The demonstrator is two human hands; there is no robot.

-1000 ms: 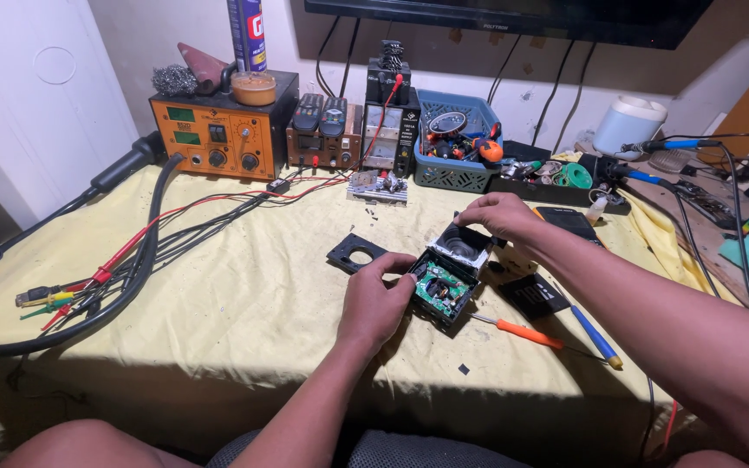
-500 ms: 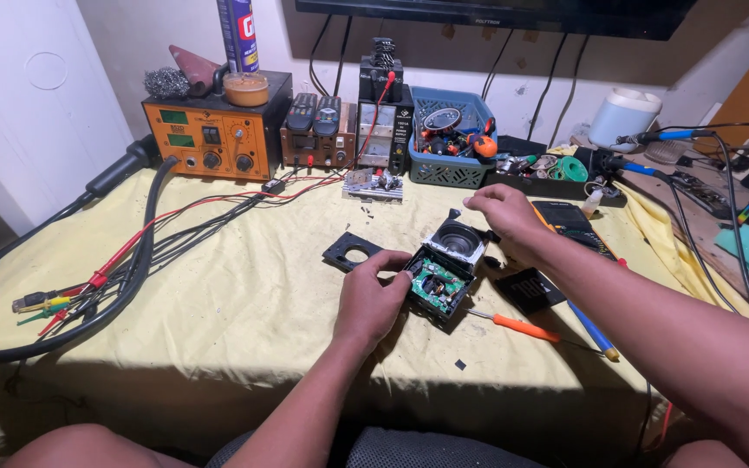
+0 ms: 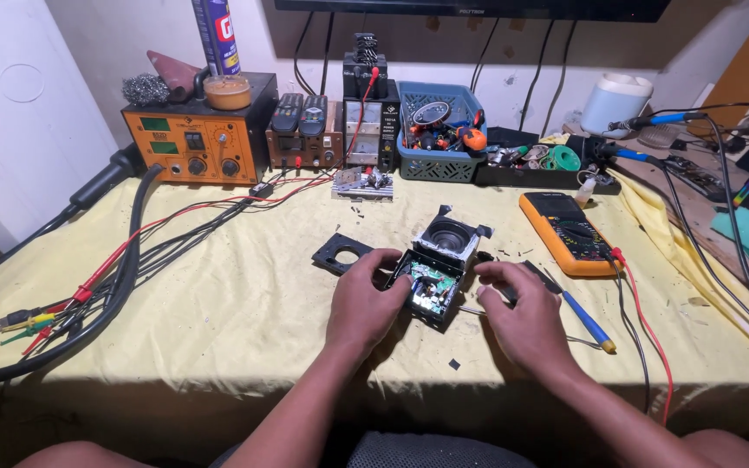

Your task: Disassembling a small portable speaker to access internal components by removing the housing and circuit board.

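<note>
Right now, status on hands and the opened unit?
Left hand gripping small black opened speaker unit, circuit board exposed. Right hand beside it, on a thin tool. Loose black square plate lies left of unit.

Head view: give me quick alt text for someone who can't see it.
Two bare hands work on an opened black device with a green circuit board on a yellow-covered bench: left hand grips its side, right hand rests beside it. An orange multimeter lies to the right, an orange bench station at back left.
</note>
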